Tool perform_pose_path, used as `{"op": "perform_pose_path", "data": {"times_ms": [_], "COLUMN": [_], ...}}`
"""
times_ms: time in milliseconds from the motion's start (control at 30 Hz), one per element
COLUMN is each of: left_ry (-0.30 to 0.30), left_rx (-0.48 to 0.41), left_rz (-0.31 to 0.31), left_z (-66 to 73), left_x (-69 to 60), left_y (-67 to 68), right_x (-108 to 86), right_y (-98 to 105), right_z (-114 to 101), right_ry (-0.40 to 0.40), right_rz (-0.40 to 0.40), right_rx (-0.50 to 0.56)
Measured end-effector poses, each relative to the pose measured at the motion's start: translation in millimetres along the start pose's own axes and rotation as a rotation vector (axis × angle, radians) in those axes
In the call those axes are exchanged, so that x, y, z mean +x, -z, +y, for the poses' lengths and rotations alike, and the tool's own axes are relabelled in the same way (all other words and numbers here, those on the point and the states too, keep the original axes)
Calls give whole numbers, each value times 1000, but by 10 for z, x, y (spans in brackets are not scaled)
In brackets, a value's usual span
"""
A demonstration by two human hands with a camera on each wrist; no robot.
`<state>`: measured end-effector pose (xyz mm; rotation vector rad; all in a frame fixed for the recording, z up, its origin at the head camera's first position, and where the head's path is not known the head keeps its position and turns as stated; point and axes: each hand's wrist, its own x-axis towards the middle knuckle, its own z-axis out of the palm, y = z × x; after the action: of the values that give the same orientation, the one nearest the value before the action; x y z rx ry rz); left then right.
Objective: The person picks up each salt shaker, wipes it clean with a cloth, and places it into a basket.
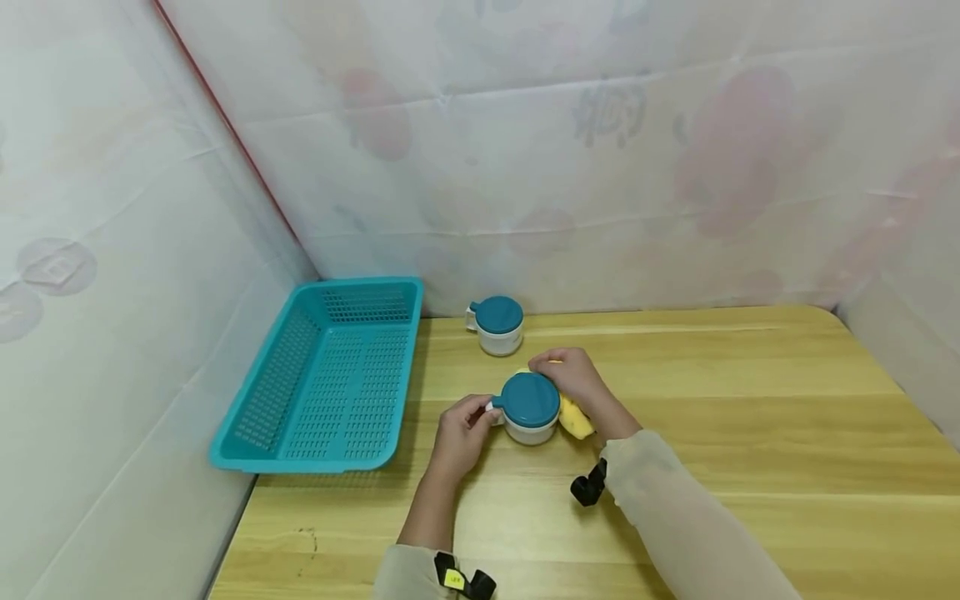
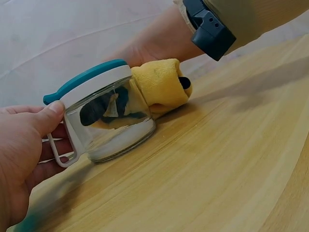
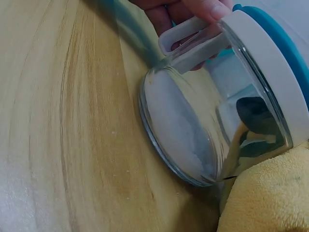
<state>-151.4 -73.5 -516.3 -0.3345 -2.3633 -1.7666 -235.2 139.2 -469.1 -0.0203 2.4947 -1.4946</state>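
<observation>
Head view: a clear, round glass jar with a white collar and a flat teal lid (image 1: 530, 402) appears to stand upright on the pale wood-grain bench (image 1: 750, 400), nearer its left edge than its right and in front of a second teal-lidded glass jar (image 1: 500, 327) set close to the far edge. A teal perforated plastic basket (image 1: 307, 465) sits at the far left corner. The left hand (image 1: 459, 433) grips the white plastic loop handle (image 3: 181, 33), its thumb on the upper part and its fingers behind the loop. The right hand (image 1: 573, 375) has its fingers bent round a fluffy yellow cloth (image 1: 576, 418), which touches the jar's side opposite the handle; the fingertips are partly hidden. The step in hand looks like rubbing the glass, and doing it well probably means letting the left hand take the sideways push, so the jar neither slides nor tips. The cloth is best pressed flat and evenly against the curved wall, with light force; bunched folds would likely skip patches. Turning the jar by its handle in small steps should bring fresh glass to the cloth. Care seems due at the lid, since catching its projecting tab could lift it.
</observation>
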Motion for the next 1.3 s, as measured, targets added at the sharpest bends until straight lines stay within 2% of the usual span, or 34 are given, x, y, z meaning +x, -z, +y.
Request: {"op": "perform_pose_path", "data": {"times_ms": [133,300,433,567,700,833,1067,1200,1300], "left_ry": [0,-27,-23,-3,7,20,33,53,82], "left_rx": [30,65,60,38,20,38,7,-48,-87], "left_rz": [9,36,44,46,54,73,40,6,-3], "left_z": [-4,-12,-8,-1,-7,22,368,386,308], "left_x": [2,32,62,79,90,102,61,54,56], "left_y": [-10,10,33,44,58,96,233,265,240], "right_x": [-41,-107,-170,-235,-306,-374,-473,-501,-489], "right_y": [-8,-38,-61,-65,-61,-60,-34,-15,11], "right_z": [13,21,41,78,95,94,76,65,71], "right_ry": [3,30,79,129,151,156,182,176,194], "right_rz": [49,148,203,226,226,197,154,127,110], "right_rx": [7,-14,-71,-102,-94,-91,-121,-135,-151]}}
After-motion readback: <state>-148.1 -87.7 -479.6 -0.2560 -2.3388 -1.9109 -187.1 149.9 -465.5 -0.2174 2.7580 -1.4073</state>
